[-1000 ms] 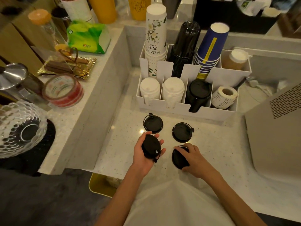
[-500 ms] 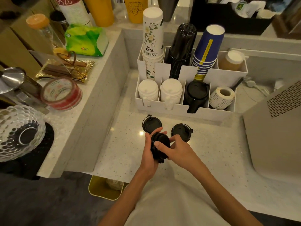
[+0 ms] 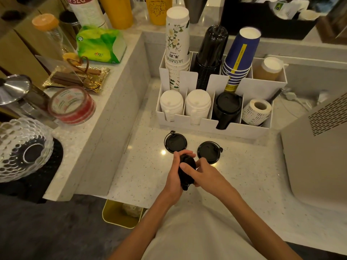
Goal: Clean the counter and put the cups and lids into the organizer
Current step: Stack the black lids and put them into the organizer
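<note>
Small stack of black plastic cup lids held on edge between both hands, just above the pale speckled stone worktop; how many lids are in the stack cannot be told; left hand wrapped round the stack's left side, fingers curled over the top; right hand pressing in from the right, thumb across the stack's face; both closed on it.

Two loose black round lids flat on the worktop just beyond the hands: one to the left, one to the right, the right one partly behind the right hand's fingers; both apart from each other.

Beyond them, white divided plastic organizer; front row holds two stacks of white lids, a stack of black lids lying tilted in the third compartment, and a roll of white labels; back row holds upturned cup stacks, white floral, black, blue.

Step in hand, as judged: nesting gathered black lids into one stack. Next move likely calls for one hand to keep the stack while the other picks up the two loose lids; rims need lining up to nest; then the whole stack goes into the black-lid compartment, which looks nearly full, so some care on entry.
</note>
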A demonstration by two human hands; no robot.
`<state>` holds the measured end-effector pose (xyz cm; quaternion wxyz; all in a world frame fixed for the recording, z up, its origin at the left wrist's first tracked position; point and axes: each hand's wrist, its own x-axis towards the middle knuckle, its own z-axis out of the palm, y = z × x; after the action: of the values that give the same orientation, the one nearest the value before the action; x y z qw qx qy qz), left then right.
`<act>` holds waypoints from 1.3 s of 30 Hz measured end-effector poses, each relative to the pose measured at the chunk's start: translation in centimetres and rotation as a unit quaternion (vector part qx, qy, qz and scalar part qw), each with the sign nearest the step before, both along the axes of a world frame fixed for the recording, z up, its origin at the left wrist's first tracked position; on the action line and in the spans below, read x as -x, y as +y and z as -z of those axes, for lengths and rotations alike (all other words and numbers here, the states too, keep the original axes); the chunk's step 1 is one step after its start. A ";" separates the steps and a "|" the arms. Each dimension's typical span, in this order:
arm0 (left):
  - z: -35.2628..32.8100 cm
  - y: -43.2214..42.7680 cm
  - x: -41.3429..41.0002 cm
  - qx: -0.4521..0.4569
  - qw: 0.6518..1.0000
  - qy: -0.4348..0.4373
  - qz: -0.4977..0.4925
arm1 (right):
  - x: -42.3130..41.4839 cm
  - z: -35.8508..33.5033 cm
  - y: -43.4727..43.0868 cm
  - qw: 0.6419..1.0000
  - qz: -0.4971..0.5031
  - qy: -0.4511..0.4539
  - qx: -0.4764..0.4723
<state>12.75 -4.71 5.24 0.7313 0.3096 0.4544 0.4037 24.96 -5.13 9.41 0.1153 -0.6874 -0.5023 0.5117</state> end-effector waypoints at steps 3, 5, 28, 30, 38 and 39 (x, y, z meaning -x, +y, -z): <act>0.4 0.1 -0.1 0.016 1.000 0.013 0.001 | 0.0 0.5 -0.3 0.998 -0.047 -0.042 -0.009; 0.6 0.2 -0.1 0.023 0.999 0.027 0.001 | -0.3 0.3 -0.2 0.994 -0.081 -0.068 -0.006; 3.1 0.8 2.5 0.140 0.977 -0.062 -0.148 | -4.9 5.6 5.1 0.966 -0.120 -0.223 -0.048; 2.6 0.7 2.3 0.119 0.981 -0.045 -0.148 | -3.6 3.7 4.0 0.987 -0.062 -0.138 -0.061; 0.7 0.6 1.5 0.038 0.995 -0.019 -0.093 | 1.7 0.1 0.8 0.996 -0.063 -0.026 -0.050; 0.7 0.6 1.5 0.034 0.995 -0.024 -0.094 | 1.8 0.0 0.8 0.996 -0.059 -0.032 -0.050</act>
<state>11.23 -4.13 4.56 0.7107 0.2308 0.4776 0.4620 23.13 -4.36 9.39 0.1030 -0.6660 -0.5708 0.4691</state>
